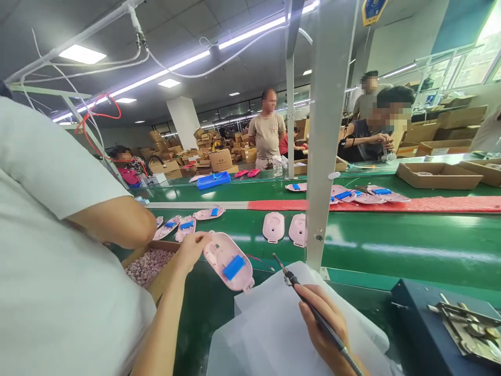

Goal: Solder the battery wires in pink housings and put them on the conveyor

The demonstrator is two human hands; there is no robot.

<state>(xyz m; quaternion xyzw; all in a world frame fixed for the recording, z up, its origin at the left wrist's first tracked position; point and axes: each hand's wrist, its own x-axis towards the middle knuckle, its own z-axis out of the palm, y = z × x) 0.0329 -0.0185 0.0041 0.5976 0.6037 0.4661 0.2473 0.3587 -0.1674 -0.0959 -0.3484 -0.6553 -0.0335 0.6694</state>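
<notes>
Fingers of my left hand (198,243) clamped on pink plastic case (225,258), tilted to keep blue pad (234,267) facing me. Right fingers (326,308) closed around pen tool (293,281), held like pen for fine control, above white plastic sheet (274,324); case just left of sheet.

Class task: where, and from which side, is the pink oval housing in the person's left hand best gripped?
Probably by the rim of the pink oval housing at its bare end, coming from the left, as the left hand does. The rounded edge gives a firm hold there, and the blue block at the other end stays free.
</notes>
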